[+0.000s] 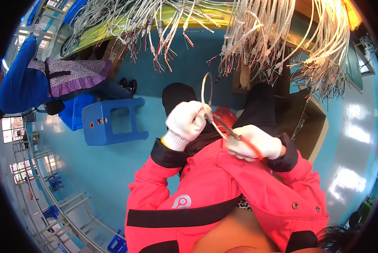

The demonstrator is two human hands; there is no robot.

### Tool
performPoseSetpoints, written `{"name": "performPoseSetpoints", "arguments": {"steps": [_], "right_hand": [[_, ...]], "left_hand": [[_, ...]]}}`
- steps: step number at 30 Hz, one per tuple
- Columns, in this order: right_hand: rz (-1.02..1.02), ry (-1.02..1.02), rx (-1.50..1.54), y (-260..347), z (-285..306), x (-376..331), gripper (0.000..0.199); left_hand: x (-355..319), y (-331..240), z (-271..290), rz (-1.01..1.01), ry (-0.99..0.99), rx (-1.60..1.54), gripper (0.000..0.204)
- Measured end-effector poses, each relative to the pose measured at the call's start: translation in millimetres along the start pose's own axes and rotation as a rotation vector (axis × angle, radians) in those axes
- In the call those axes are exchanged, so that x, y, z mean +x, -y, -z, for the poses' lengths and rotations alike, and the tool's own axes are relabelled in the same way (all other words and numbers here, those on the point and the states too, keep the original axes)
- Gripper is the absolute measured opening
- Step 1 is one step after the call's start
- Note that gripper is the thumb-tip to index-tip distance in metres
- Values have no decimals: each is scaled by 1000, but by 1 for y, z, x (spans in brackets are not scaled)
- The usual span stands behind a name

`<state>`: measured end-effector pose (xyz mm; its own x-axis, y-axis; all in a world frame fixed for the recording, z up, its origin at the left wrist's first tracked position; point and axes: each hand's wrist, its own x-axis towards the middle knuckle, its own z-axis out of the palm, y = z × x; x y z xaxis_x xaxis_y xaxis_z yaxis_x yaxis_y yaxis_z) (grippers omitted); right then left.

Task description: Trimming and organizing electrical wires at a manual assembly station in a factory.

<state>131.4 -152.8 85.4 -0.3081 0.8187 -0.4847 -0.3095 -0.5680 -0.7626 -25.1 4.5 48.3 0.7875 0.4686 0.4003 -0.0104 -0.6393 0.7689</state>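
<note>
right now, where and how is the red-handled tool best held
Best by its red handle, coming from the right, where the gloved right hand holds it. The slim dark end points up-left toward the left hand and the pale cable, so fingers are probably better kept off that end.

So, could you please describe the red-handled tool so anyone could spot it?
Find the pink jacket, then the white-gloved right hand in front of it. That hand holds the tool, its dark end angled toward the left hand. Its orange-red handle sets it apart from the pale cable.
</note>
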Motion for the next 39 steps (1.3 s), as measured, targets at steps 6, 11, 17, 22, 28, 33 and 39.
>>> {"name": "performPoseSetpoints", "arguments": {"steps": [6, 11, 17, 22, 28, 33, 39], "right_hand": [[414, -446, -1054, -43, -19, 42, 22], [404, -361, -1071, -39, -15, 43, 26], [420, -310, -869, -45, -13, 51, 29], [178, -232, -395, -37, -9, 46, 22], [43, -30, 46, -29, -2, 49, 25], [11, -89, -97, -32, -9, 53, 23], [144, -221, -395, -53, -9, 60, 13]], "left_hand": [[-20, 4, -21, 967, 87, -669, 22], [-28, -6, -18, 1035, -77, -1264, 21], [-41, 0, -19, 725, -21, -1818, 12], [-46, -10, -13, 812, -178, -1797, 17], [-46, -29, 3, 891, -365, -1780, 28], [-55, -6, -25, 679, -252, -1633, 29], [-58, 7, -38, 773, -303, -1775, 14]]}}
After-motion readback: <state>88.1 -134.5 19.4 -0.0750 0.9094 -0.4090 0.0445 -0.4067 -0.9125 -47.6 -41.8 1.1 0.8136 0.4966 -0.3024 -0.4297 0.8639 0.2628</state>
